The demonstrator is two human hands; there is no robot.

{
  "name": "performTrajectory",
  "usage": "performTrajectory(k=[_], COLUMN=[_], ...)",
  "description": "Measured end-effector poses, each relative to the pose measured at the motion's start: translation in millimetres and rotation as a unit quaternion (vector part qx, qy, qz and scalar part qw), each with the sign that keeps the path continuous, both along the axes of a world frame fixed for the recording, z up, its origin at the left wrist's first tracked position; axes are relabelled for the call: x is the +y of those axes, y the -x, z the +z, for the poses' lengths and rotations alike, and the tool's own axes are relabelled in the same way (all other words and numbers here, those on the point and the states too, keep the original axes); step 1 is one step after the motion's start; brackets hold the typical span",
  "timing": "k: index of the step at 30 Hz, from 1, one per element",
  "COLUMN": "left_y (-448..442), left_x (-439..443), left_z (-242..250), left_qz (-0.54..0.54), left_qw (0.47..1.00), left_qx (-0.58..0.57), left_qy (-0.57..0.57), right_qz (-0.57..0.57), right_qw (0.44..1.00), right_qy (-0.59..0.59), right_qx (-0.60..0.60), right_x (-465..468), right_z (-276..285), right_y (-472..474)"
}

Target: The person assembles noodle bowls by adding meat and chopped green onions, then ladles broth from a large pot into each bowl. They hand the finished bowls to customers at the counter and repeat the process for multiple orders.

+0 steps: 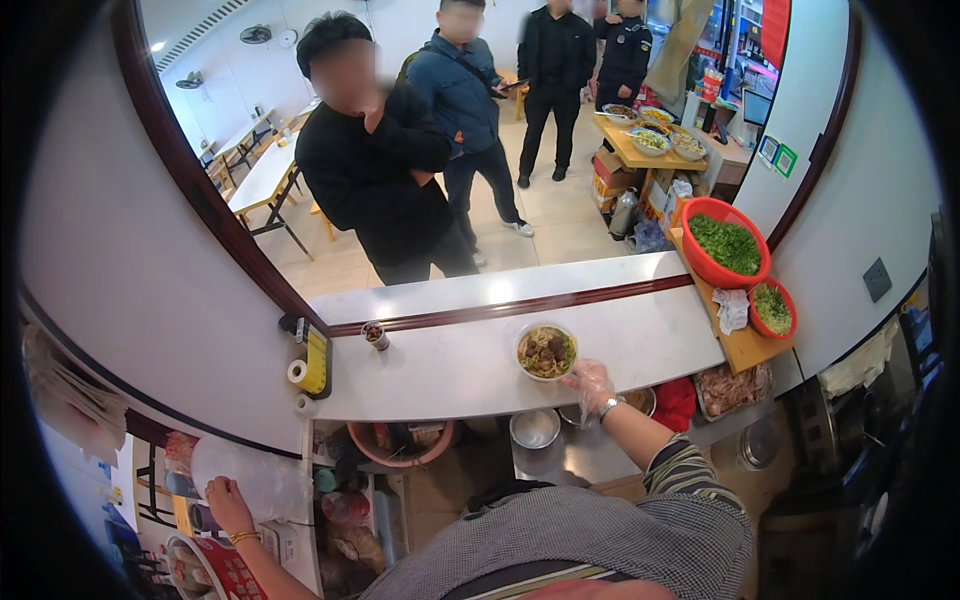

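Note:
My right hand (590, 382), in a clear plastic glove, is at the near right rim of a round takeaway bowl (517, 358). Noodles topped with meat chunks and greens (546, 351) fill it, and it sits on the white counter (442, 375). My left hand (227, 501) reaches far to the left, against a long bundle of clear plastic (255, 476), perhaps bags or stacked lids. Whether its fingers pinch the plastic is not clear. Below that hand stands a red printed tub (232, 570).
Red baskets of chopped greens (724, 244) and shredded vegetables (772, 309) occupy a wooden board (742, 352) at right. A small cup (375, 336) and paper rolls (298, 372) are at left. Metal bowls (535, 429) sit below the counter. A person (375, 172) stands across it, others behind.

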State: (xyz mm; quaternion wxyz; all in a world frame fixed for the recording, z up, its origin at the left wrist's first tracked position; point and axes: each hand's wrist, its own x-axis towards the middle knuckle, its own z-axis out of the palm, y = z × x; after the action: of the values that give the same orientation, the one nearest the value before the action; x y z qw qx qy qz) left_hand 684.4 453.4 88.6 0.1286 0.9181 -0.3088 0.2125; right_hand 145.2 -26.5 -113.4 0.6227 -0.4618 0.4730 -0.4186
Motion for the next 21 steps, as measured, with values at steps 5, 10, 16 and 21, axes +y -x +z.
performTrajectory(k=[5, 10, 16, 21], left_y=[-7.0, -9.1, 101.2, 271.8], left_x=[5.5, 17.1, -48.9, -224.0], left_z=[4.3, 22.0, 8.2, -52.1], left_qz=[-0.028, 0.067, -0.097, -0.302], left_qw=[0.997, 0.996, 0.944, 0.812], left_qx=[-0.031, -0.050, -0.243, 0.296], left_qy=[-0.071, 0.004, 0.201, 0.401], right_qz=[-0.112, -0.133, -0.074, 0.098], right_qw=[0.990, 0.982, 0.977, 0.970], right_qy=[-0.071, 0.091, 0.191, 0.183], right_qx=[-0.051, 0.098, 0.054, 0.123], right_x=[14.1, 14.5, 22.4, 26.5], right_z=[9.9, 40.4, 98.0, 154.1], right_y=[7.1, 32.1, 39.9, 21.3])
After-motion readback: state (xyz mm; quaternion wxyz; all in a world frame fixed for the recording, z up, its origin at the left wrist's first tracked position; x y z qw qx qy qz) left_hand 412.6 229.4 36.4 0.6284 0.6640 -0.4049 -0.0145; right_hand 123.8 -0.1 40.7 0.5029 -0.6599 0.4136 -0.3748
